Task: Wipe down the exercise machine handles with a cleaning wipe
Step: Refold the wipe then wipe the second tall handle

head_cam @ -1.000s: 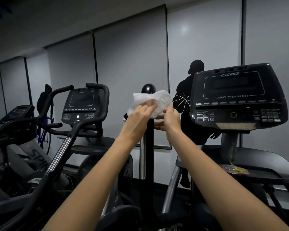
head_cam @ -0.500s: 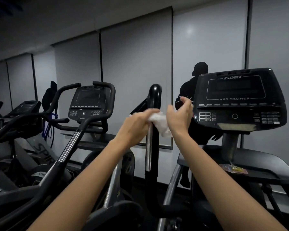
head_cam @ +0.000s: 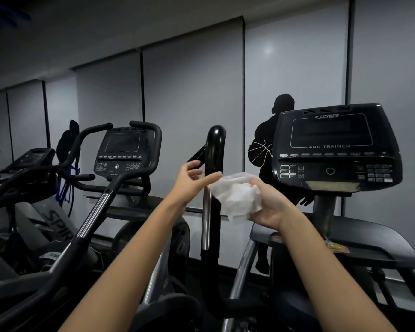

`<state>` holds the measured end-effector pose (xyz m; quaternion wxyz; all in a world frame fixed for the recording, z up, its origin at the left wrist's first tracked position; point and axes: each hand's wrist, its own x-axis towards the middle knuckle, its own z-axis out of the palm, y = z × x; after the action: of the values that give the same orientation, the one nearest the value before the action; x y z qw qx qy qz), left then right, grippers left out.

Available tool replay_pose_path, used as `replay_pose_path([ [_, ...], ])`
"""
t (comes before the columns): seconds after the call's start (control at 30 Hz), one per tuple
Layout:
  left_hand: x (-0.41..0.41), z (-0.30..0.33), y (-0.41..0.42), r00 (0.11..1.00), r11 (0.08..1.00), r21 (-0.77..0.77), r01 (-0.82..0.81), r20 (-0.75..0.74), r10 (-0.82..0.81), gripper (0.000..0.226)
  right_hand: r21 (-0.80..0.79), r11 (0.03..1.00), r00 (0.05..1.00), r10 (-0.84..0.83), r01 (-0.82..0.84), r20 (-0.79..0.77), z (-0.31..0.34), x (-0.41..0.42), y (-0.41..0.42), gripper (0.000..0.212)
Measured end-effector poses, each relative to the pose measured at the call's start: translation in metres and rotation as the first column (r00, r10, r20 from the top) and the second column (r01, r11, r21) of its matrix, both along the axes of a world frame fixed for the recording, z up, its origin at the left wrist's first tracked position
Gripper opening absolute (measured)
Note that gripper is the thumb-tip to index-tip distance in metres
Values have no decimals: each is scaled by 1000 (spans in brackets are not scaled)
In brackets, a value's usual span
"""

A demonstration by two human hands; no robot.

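Observation:
A black upright handle (head_cam: 215, 149) with a rounded top and a chrome strip rises in the middle, belonging to the Cybex Arc Trainer. My right hand (head_cam: 271, 204) holds a crumpled white cleaning wipe (head_cam: 237, 195) just right of the handle. My left hand (head_cam: 192, 180) is open in front of the handle, fingers stretched toward the wipe, thumb raised. Whether the wipe touches the handle is unclear.
The Arc Trainer console (head_cam: 333, 149) stands at the right, with a small wrapper (head_cam: 336, 248) on the shroud below. Another machine's console (head_cam: 125, 149) and curved black handlebars (head_cam: 101, 197) fill the left. Grey blinds with a dark figure decal (head_cam: 264, 152) are behind.
The wipe was held spread at the handle's top, then wrapped round the shaft by my left hand. Now my left hand has let go and my right hand holds the wipe beside the handle.

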<state>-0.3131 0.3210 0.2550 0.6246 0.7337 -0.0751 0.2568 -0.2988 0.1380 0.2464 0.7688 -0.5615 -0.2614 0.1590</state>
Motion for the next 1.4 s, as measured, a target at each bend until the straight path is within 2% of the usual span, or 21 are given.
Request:
replay_pose_path([
  [0.03,5,-10,4,1000,999,-48,-16,-20,15,78,59,996,997,-64,67,-54,-2,9,-6,13],
  [0.1,10,-27,3,995,998,-45,-33,-96,29,85,189,964,965,-144,187,-220,-1,28,-15,13],
  [0.17,15,-40,-9,989,1000,-7,1,-145,-2,88,281,946,954,-74,159,-289,8,36,-6,10],
  [0.2,18,-43,-15,991,1000,4,18,-129,-17,84,303,945,961,-39,125,-273,14,35,2,8],
  [0.23,22,-46,-22,996,1000,9,20,-86,-19,75,302,946,972,-51,121,-230,21,34,14,16],
  [0.3,30,-47,-30,1000,1000,-5,-10,-9,10,52,231,965,988,-104,128,-111,39,31,45,54],
  [0.33,32,-47,-33,1000,999,-19,-29,12,29,43,196,964,984,-175,180,-41,50,31,62,65],
  [0.37,33,-47,-33,999,999,-17,-48,19,48,38,165,942,951,-305,294,49,58,31,78,68],
  [0.4,34,-47,-33,998,998,-9,-59,24,60,32,142,895,886,-441,422,144,64,32,93,65],
  [0.47,36,-47,-31,997,998,30,-58,48,57,21,48,737,665,-634,674,394,66,32,111,59],
  [0.53,37,-45,-29,997,990,123,-74,47,68,33,-10,532,416,-650,847,636,51,34,118,61],
  [0.57,40,-44,-28,997,986,148,-70,32,66,37,7,471,337,-640,882,691,43,34,120,64],
  [0.67,40,-45,-24,1000,995,99,-28,-6,29,40,29,431,281,-635,902,719,29,34,119,67],
  [0.83,30,-47,-25,999,988,148,-49,-6,51,34,31,543,375,-618,839,691,-4,16,116,62],
  [0.93,29,-46,-31,1000,1000,-5,-3,-3,3,24,-120,566,482,-549,815,682,-10,14,91,47],
  [0.97,30,-47,-31,1000,1000,15,-11,12,11,19,-157,608,558,-556,778,615,-4,15,80,40],
  [1.03,31,-50,-30,1000,999,39,2,18,-3,17,-145,734,724,-581,664,373,15,21,60,44],
  [1.07,31,-50,-29,1000,999,38,7,16,-7,19,-116,777,774,-577,618,262,24,26,54,48],
  [1.17,33,-51,-27,1000,999,41,-9,14,8,30,-48,853,852,-514,520,100,54,37,58,58],
  [1.3,36,-52,-25,1000,997,78,-19,-21,20,36,4,913,913,-408,408,4,84,53,83,63],
  [1.4,40,-51,-24,999,997,69,-35,-31,37,33,131,973,982,-183,188,-51,82,69,92,78],
])
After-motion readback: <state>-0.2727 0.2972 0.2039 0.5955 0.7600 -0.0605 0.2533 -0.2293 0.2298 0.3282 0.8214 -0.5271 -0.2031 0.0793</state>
